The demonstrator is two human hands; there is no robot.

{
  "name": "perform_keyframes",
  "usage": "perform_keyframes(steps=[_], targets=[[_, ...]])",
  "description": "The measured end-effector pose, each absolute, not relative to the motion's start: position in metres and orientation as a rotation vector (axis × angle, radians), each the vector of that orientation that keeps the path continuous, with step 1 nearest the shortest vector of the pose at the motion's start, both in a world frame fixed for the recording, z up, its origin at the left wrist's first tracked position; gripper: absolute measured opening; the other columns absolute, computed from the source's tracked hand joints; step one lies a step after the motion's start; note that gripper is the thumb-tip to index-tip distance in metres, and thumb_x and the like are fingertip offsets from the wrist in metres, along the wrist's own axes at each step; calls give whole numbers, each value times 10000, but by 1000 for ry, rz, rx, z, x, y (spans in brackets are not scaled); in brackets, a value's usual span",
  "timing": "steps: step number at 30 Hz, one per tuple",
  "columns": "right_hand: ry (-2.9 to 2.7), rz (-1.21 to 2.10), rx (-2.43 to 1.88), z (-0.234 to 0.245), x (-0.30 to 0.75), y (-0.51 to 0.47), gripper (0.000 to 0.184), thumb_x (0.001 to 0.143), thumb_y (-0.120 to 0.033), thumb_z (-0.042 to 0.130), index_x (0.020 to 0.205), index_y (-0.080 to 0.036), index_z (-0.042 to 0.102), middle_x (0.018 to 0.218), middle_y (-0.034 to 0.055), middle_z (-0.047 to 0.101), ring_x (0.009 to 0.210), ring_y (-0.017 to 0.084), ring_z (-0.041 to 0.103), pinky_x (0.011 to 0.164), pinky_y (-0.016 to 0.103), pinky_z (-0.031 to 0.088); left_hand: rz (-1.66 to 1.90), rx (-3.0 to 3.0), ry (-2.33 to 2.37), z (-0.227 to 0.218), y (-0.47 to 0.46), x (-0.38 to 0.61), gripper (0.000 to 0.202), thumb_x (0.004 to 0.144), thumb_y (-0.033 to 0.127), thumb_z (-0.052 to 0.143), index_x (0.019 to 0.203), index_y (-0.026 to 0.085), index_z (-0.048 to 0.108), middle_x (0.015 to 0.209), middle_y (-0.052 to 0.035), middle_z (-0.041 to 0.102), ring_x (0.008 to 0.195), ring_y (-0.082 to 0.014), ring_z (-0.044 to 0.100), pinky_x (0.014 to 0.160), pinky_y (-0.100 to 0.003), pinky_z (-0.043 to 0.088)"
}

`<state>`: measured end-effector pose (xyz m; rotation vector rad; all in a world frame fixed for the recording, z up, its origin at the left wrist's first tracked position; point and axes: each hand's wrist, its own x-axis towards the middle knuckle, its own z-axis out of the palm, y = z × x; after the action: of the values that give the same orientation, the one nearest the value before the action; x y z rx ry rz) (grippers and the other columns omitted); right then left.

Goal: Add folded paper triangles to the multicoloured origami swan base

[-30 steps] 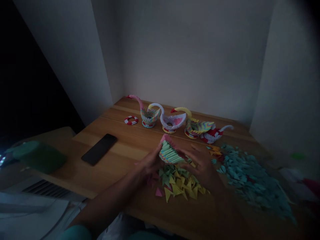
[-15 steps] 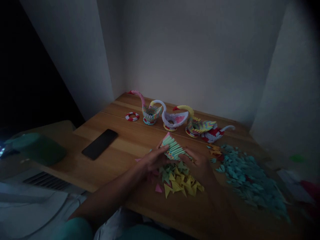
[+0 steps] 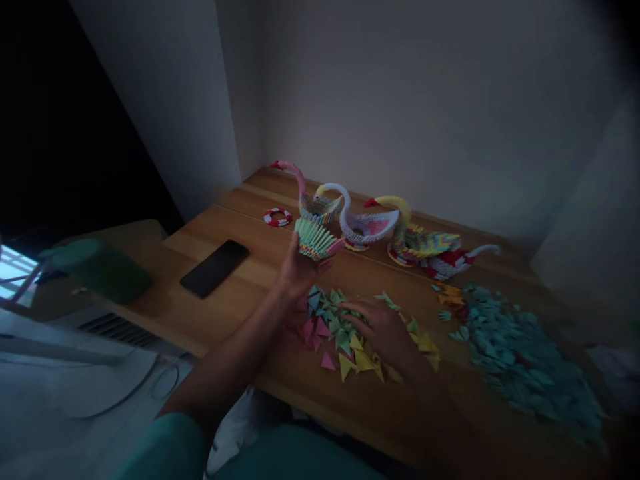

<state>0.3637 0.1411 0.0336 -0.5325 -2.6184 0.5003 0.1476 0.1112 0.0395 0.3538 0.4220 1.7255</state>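
My left hand (image 3: 296, 271) is raised above the wooden table (image 3: 240, 293) and grips a round, ribbed piece of folded paper (image 3: 314, 239) in mint, pink and yellow. My right hand (image 3: 381, 329) rests palm down on a loose pile of small folded paper triangles (image 3: 345, 333) in green, yellow and pink, fingers curled onto the pieces. Whether it holds one I cannot make out.
Several finished paper swans (image 3: 370, 225) stand in a row along the back wall, with a red and white paper ring (image 3: 277, 216) to their left. A black phone (image 3: 215, 267) lies at the left. A large heap of teal paper triangles (image 3: 510, 360) covers the right.
Both hands held the ribbed paper piece low over the pile. Now the left hand alone has lifted it up and to the left, and the right hand has dropped onto the triangles.
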Motion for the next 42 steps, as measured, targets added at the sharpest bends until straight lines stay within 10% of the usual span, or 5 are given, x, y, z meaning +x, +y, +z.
perform_keyframes(steps=[9, 25, 33, 42], targets=[[-2901, 69, -283, -2, 341, 141, 243, 853, -132, 623, 1054, -230, 717, 1296, 114, 613, 1258, 322, 486, 1027, 536, 387, 1711, 321, 389, 32, 116, 147, 527, 942, 561, 419, 1277, 176, 552, 1228, -141, 640, 1086, -257, 643, 896, -371, 529], [-3097, -115, -512, 14, 328, 116, 177, 859, -161, 617, 998, -215, 713, 851, 87, 693, 838, 262, 619, 794, 395, 390, 1663, 269, 452, 29, 119, 153, 507, 951, 556, 380, 1193, 166, 594, 1144, -131, 665, 1058, -260, 649, 884, -390, 531], [-2601, 751, -611, 2, 354, 149, 194, 900, -334, 563, 999, -254, 710, 952, 55, 727, 894, 235, 653, 827, 377, 464, 1664, 344, 424, 20, 123, 151, 561, 851, 618, 531, 1181, 173, 619, 1206, -140, 646, 1144, -298, 607, 935, -430, 513], [-1383, 1357, -980, 11, 389, 172, 274, 618, -409, 811, 718, -210, 651, 734, 15, 703, 602, 145, 611, 598, 272, 492, 1638, 346, 487, 16, 118, 167, 408, 915, 476, 533, 1171, 166, 607, 1088, -96, 699, 1027, -243, 667, 888, -376, 539]])
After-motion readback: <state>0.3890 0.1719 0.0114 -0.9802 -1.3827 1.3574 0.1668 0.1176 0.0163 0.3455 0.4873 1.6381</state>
